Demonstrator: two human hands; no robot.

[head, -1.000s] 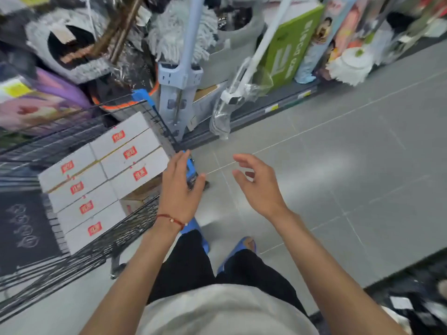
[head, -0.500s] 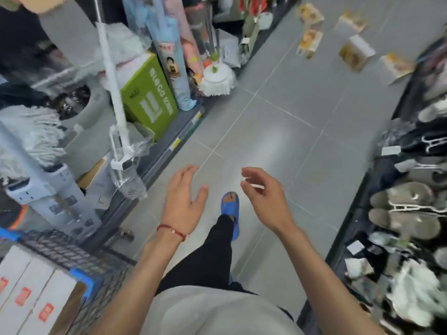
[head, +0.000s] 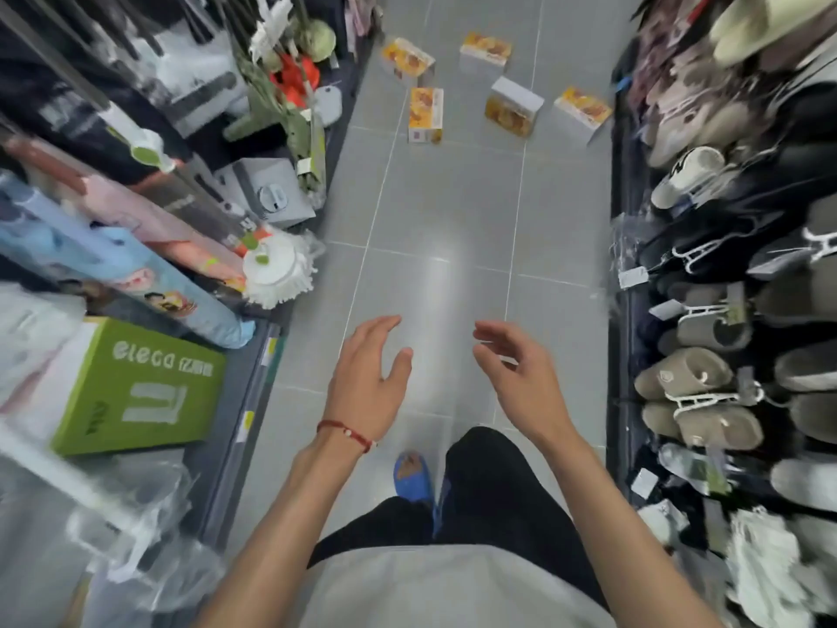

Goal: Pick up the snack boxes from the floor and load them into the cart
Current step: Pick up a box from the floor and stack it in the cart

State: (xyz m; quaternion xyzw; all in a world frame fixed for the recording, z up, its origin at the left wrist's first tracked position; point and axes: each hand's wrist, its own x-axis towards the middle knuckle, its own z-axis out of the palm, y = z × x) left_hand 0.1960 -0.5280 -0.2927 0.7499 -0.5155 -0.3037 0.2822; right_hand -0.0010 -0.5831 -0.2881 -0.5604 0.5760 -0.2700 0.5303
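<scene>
A: Boxes first. Where do they lie?

B: Five snack boxes (head: 496, 90) are scattered on the grey tiled floor (head: 435, 210) at the far end of the aisle, well apart from the person. One, the orange-printed carton (head: 425, 114), lies nearest along the left tile seam; another, the box by the slipper rack (head: 583, 111), sits hard against the right-hand display.

A: And the cart?

B: Not in view. Nothing here shows where it stands.

A: So which step is this?

B: I judge it the walk-up to a pick: both arms are out front, a blue sandal (head: 411, 479) is planted mid-stride, and no box is within reach.

A: The hands, then?

B: The left hand (head: 369, 378), with a red string bracelet (head: 346, 435) at the wrist, is spread loosely, fingers extended, thumb out, touching nothing. The right hand (head: 514, 378) is half curled, palm turned inward, fingers relaxed, also carrying nothing. They hang apart from each other in the air above the floor.

A: What does the next move ask?

B: Closing the gap down the aisle, then stooping low, since the boxes rest on the floor. The cartons look light and rigid, so a hand on each side should do. The mop heads (head: 276, 274) jutting from the left shelf narrow the path somewhat.
</scene>
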